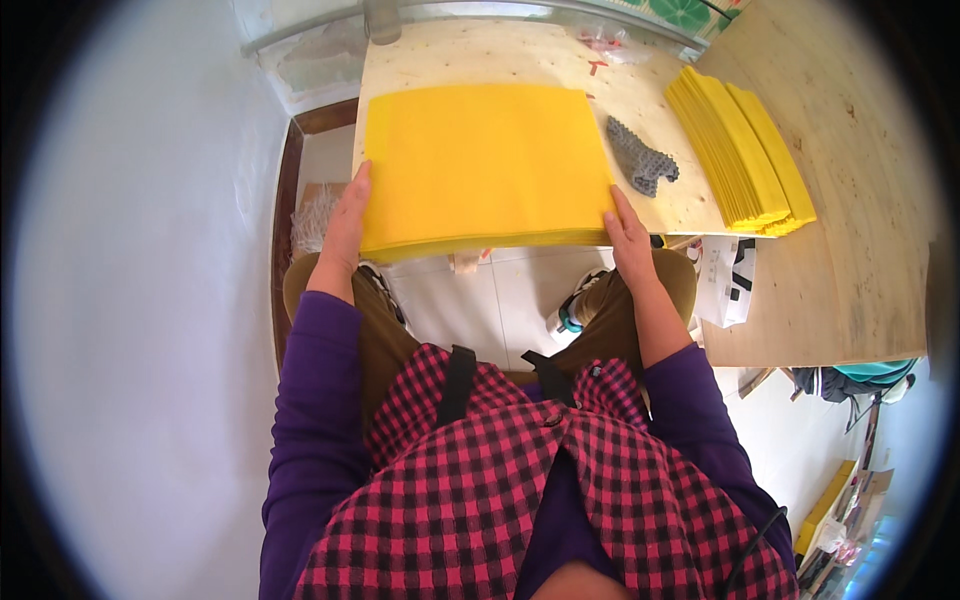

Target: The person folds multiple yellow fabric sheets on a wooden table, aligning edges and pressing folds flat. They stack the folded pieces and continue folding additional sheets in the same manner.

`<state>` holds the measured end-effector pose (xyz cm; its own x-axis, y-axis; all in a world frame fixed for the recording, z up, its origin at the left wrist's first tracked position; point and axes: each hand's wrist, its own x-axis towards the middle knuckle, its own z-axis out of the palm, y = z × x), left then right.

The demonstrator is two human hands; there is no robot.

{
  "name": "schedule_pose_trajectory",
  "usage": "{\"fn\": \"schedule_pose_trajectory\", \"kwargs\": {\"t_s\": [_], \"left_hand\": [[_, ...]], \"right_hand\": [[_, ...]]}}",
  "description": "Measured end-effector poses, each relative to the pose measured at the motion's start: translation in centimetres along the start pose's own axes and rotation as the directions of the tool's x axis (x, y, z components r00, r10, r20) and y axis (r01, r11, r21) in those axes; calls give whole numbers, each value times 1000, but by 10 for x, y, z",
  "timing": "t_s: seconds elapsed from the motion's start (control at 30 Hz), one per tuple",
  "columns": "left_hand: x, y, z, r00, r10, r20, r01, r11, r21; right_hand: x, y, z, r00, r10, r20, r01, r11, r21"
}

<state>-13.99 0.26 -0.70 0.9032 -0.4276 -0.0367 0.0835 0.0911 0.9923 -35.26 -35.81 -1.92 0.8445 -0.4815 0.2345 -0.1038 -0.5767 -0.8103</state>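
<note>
A broad stack of yellow sheets [485, 165], perhaps felt or soft fabric, lies on the pale wooden table with its near edge overhanging the front. My left hand [347, 217] grips its left side near the front corner. On the opposite side my right hand [627, 230] holds the right edge, thumb against it. Some fingers of both hands are hidden behind or below the stack. Just right of the stack lies a grey, bumpy-textured piece [642, 158], possibly a glove.
Folded yellow bundles [740, 150] stand at the right of the table [470, 50], beside another wooden board [830, 270]. A white bag [725, 280] hangs below them. A white wall [150, 300] rises close on my left. My knees are under the table's front edge.
</note>
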Motion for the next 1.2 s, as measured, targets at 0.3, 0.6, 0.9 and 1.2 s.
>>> {"fn": "schedule_pose_trajectory", "kwargs": {"t_s": [0.3,0.6,0.9,1.2], "left_hand": [[-1,15,-21,957,275,-87,-250,942,226],[48,36,-14,892,294,342,-444,705,553],[152,26,-3,756,396,520,-649,359,671],[95,48,-1,785,236,573,-618,351,703]], "right_hand": [[20,-24,-31,988,-68,-138,79,994,76],[90,-57,-13,962,-179,207,182,983,6],[177,-22,29,936,-300,184,349,858,-376],[115,-38,-1,917,-283,279,358,894,-269]]}}
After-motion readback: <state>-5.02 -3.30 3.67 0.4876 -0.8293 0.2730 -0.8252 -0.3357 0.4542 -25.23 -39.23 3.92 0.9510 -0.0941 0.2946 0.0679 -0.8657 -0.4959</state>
